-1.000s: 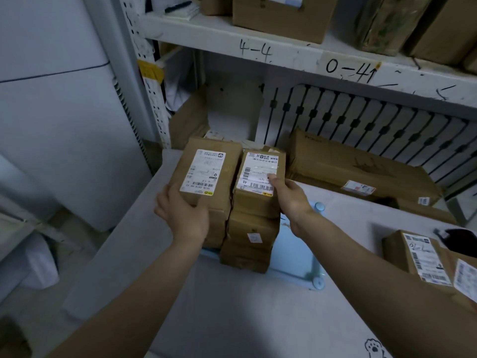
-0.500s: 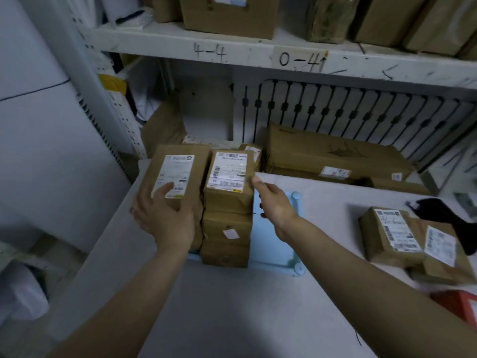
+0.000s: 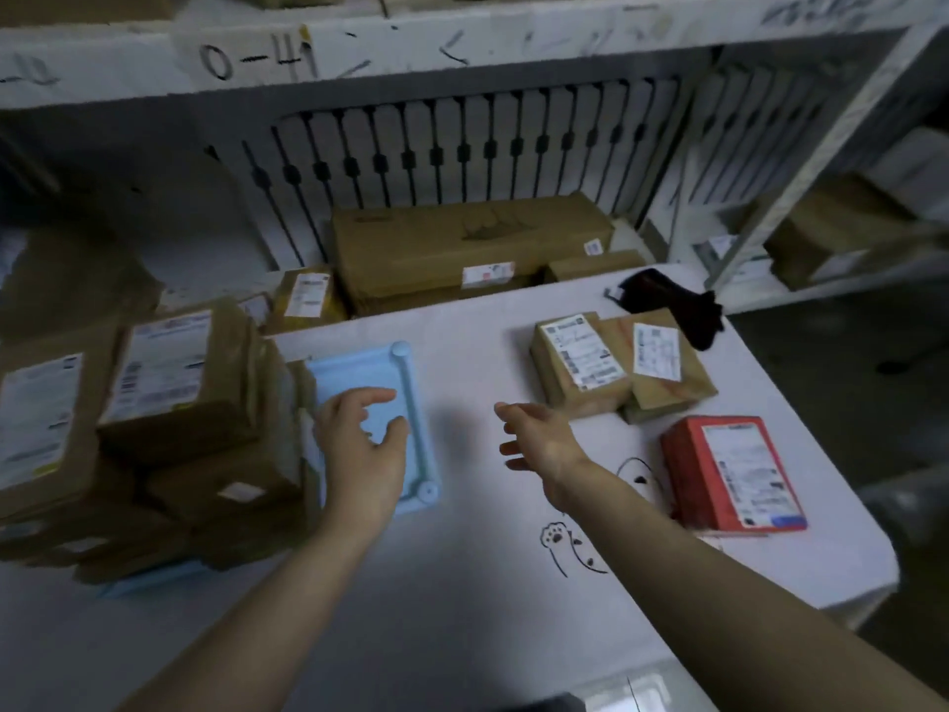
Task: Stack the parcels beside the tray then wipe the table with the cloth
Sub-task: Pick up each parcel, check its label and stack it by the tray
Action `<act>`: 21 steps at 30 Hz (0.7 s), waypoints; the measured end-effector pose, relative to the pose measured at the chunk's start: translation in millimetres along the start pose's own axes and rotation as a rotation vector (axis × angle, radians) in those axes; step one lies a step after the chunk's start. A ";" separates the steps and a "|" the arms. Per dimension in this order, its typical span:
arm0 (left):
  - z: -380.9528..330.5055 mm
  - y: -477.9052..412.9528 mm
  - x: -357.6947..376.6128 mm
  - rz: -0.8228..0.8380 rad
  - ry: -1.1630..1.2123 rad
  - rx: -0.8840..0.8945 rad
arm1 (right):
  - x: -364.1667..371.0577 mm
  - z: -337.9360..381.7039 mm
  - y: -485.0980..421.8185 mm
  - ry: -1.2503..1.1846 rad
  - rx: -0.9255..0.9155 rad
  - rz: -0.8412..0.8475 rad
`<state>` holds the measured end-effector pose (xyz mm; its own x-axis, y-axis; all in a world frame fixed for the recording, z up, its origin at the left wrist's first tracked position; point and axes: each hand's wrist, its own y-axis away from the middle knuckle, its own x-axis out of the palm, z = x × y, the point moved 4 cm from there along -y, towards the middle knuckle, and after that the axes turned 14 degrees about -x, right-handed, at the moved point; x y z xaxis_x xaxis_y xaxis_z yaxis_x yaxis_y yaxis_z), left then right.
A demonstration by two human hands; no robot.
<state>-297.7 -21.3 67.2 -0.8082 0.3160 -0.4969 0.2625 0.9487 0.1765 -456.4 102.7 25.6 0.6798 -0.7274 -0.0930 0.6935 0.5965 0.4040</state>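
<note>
At the table's left, head view: two stacks of brown cardboard parcels stand on the light blue plastic tray, pressed together, likely for steadiness.
Left hand: my left hand hovers over the tray's bare part, fingers apart, holding nothing.
Right hand: my right hand, fingers spread and empty, points toward the loose brown parcels and red parcel, probably next.
Cloth: crumpled black cloth lies at the white table's far corner.

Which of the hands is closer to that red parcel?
Right. The right hand hovers left of the red parcel; the left hand is farther away, over the blue tray.
</note>
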 end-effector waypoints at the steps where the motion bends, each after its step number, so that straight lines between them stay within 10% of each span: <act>1: 3.2 1.1 15.2 0.061 -0.017 -0.040 | -13.6 -5.2 0.3 -0.009 0.015 -0.022; 11: 24.5 27.9 126.1 0.478 -0.059 -0.461 | -109.3 -52.3 -6.8 0.020 0.109 -0.211; 21: 35.2 22.6 168.6 0.512 -0.032 -0.652 | -140.6 -26.4 -66.8 0.407 -0.143 -0.295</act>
<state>-409.5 53.9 -42.5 -0.6536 0.7166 -0.2434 0.2276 0.4928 0.8398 -592.1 174.1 -12.3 0.4689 -0.6976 -0.5418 0.8757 0.4474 0.1817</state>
